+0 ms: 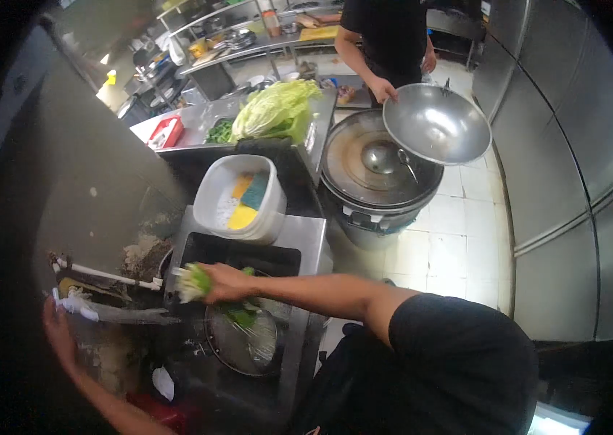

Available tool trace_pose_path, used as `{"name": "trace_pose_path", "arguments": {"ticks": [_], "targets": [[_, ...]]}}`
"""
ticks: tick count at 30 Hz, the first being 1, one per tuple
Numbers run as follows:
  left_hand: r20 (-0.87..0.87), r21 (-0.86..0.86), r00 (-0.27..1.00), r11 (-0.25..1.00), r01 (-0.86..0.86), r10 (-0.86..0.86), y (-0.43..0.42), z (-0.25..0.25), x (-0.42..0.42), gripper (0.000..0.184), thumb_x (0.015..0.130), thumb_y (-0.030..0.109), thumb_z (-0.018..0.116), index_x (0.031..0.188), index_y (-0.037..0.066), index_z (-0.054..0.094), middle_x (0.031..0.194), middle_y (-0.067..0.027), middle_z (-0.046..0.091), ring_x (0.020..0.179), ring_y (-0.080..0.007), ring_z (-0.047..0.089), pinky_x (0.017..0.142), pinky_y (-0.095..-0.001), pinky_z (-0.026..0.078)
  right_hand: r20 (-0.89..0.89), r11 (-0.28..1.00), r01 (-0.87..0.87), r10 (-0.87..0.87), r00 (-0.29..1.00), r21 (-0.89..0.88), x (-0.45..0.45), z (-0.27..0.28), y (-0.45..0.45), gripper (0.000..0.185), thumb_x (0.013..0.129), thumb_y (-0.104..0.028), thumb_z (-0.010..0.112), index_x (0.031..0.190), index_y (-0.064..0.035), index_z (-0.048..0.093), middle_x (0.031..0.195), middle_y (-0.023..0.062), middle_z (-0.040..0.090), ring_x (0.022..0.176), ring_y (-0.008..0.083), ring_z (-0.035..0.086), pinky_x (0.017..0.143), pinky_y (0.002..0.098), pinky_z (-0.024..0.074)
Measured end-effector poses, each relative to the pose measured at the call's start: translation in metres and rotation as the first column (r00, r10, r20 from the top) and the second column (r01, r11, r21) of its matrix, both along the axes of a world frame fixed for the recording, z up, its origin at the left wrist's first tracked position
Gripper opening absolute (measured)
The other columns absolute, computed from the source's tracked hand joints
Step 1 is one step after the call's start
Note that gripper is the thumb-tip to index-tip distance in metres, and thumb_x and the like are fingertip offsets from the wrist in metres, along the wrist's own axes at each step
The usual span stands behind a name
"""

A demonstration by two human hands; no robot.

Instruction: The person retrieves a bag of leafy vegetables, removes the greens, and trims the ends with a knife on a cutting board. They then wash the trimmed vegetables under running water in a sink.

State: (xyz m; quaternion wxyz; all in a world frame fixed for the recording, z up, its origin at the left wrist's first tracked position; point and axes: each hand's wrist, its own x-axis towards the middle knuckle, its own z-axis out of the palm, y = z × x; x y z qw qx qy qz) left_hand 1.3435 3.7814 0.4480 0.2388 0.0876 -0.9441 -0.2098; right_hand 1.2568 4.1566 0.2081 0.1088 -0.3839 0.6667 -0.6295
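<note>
My right hand (pixel 225 283) is closed around a bunch of green leafy vegetable (pixel 194 283), its pale stem ends pointing left. The leaves hang over a round strainer (pixel 237 344) in the dark sink (pixel 292 264). At the far left, my left hand (pixel 56 322) is beside a white tap fitting (pixel 78 304) on the wall; its fingers are too dim and blurred to read. Water seems to stream from the fitting toward the sink. Just beyond the sink, a white plastic tub (pixel 270 217) holds yellow and green sponges (pixel 252 192).
Ahead, a person in black (pixel 386 36) holds a large metal bowl (pixel 437 123) over a lidded round bin (pixel 343 159). Cabbage (pixel 274 112) and a red basket (pixel 166 133) sit on the counter behind the tub. Steel cabinet doors (pixel 560 181) line the right side.
</note>
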Motion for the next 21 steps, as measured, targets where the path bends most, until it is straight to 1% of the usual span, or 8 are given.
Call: {"name": "trace_pose_path", "arguments": {"ticks": [5,8,11,12,13,16,18,21], "targets": [[-0.116,-0.084,0.990,0.993,-0.088,0.078,-0.012,-0.012,-0.010,0.041,0.093,0.017,0.045,0.130,-0.001,0.042,0.132,-0.0185,0.043,0.122,-0.0292,0.042,0.101,-0.0388,0.032,-0.233,0.933,0.066,-0.156,0.960,-0.354,0.008,0.116,0.060,0.068,0.062,-0.022,0.072,0.121,-0.0072,0.041,0.095,0.0172,0.061,0.090,0.0345,0.060,0.080,0.0420,0.0473],[-0.444,-0.711,0.895,0.622,-0.327,-0.037,0.059,-0.025,-0.007,0.041,0.093,0.017,0.044,0.130,0.001,0.043,0.133,-0.0184,0.042,0.122,-0.0313,0.042,0.101,-0.0407,0.032,-0.072,0.943,0.307,-0.317,0.946,-0.129,-0.011,0.009,0.080,0.072,0.061,-0.022,0.074,0.123,-0.0081,0.041,0.102,0.0179,0.060,0.098,0.0336,0.058,0.086,0.0413,0.0450],[-0.464,-0.258,0.885,0.949,-0.183,0.044,0.242,-0.073,-0.009,0.042,0.091,0.010,0.045,0.131,0.001,0.041,0.129,-0.0173,0.048,0.118,-0.0302,0.046,0.101,-0.0391,0.034,0.158,0.917,0.390,-0.398,0.904,0.082,-0.016,-0.108,0.135,0.075,0.059,-0.020,0.075,0.126,-0.0094,0.042,0.107,0.0160,0.060,0.103,0.0319,0.057,0.090,0.0393,0.0430],[-0.443,-0.047,0.879,0.984,0.173,-0.176,0.241,-0.124,-0.033,0.042,0.090,0.008,0.047,0.131,0.003,0.042,0.126,-0.0150,0.051,0.115,-0.0273,0.049,0.098,-0.0369,0.036,0.146,0.904,0.417,-0.428,0.892,0.097,-0.016,-0.101,0.165,0.075,0.060,-0.020,0.075,0.126,-0.0100,0.042,0.108,0.0153,0.060,0.103,0.0316,0.057,0.090,0.0386,0.0433],[-0.305,0.179,0.913,0.925,0.335,-0.272,0.276,-0.163,-0.038,0.037,0.088,0.008,0.049,0.125,0.004,0.049,0.125,-0.0141,0.052,0.114,-0.0245,0.050,0.097,-0.0357,0.037,0.151,0.888,0.446,-0.458,0.876,0.112,-0.008,-0.082,0.197,0.075,0.060,-0.019,0.075,0.127,-0.0107,0.042,0.108,0.0146,0.060,0.103,0.0314,0.057,0.090,0.0380,0.0435],[0.004,0.256,0.940,0.909,0.328,-0.341,0.411,-0.246,-0.050,0.033,0.083,0.004,0.054,0.116,0.001,0.054,0.103,-0.0097,0.061,0.081,-0.0156,0.059,0.073,-0.0289,0.048,0.047,0.847,0.532,-0.531,0.846,0.001,-0.002,0.006,0.291,0.073,0.063,-0.018,0.075,0.127,-0.0082,0.041,0.108,0.0120,0.061,0.099,0.0272,0.059,0.088,0.0348,0.0448],[-0.161,0.771,0.908,0.525,0.360,-0.387,0.492,-0.302,-0.052,0.028,0.085,0.010,0.057,0.110,-0.003,0.055,0.101,-0.0099,0.060,0.088,-0.0188,0.058,0.072,-0.0295,0.048,-0.110,0.759,0.549,-0.615,0.780,-0.350,-0.009,0.045,0.341,0.069,0.061,-0.020,0.074,0.122,-0.0054,0.044,0.107,0.0161,0.060,0.097,0.0287,0.060,0.085,0.0358,0.0467],[0.034,0.701,0.816,0.596,0.392,-0.577,0.583,-0.362,-0.060,0.040,0.083,0.014,0.063,0.118,-0.002,0.050,0.106,-0.0106,0.058,0.088,-0.0181,0.057,0.075,-0.0295,0.048,-0.149,0.710,0.546,-0.660,0.736,-0.444,0.009,0.104,0.439,0.061,0.070,-0.017,0.069,0.124,-0.0019,0.043,0.107,0.0166,0.059,0.098,0.0245,0.058,0.090,0.0335,0.0434]]}}
